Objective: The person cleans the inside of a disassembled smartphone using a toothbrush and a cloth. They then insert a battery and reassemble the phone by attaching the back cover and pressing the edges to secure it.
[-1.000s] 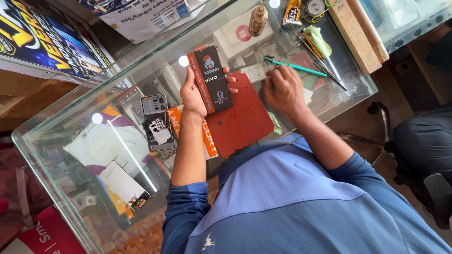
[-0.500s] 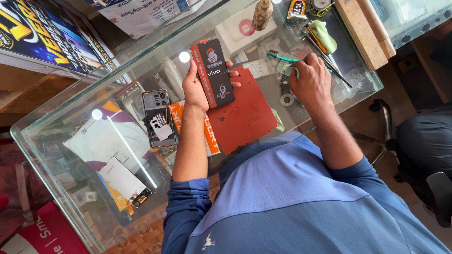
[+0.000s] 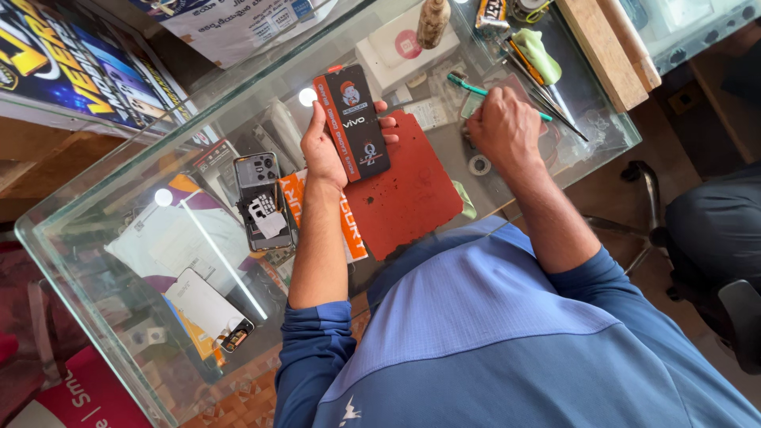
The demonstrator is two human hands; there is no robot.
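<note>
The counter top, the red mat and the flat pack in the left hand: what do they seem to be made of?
The counter top looks like clear glass: items show through it, lights reflect off it, and its edge is greenish. The red mat seems to be matte rubber or silicone, dull, speckled and ragged-edged; I cannot tell which. The flat pack in the left hand looks like glossy printed card or plastic.

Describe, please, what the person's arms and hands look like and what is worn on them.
Both hands are bare: the left hand and right hand show no gloves, and no rings or watch can be made out. The forearms are uncovered; blue long sleeves are pushed up near the elbows.
</note>
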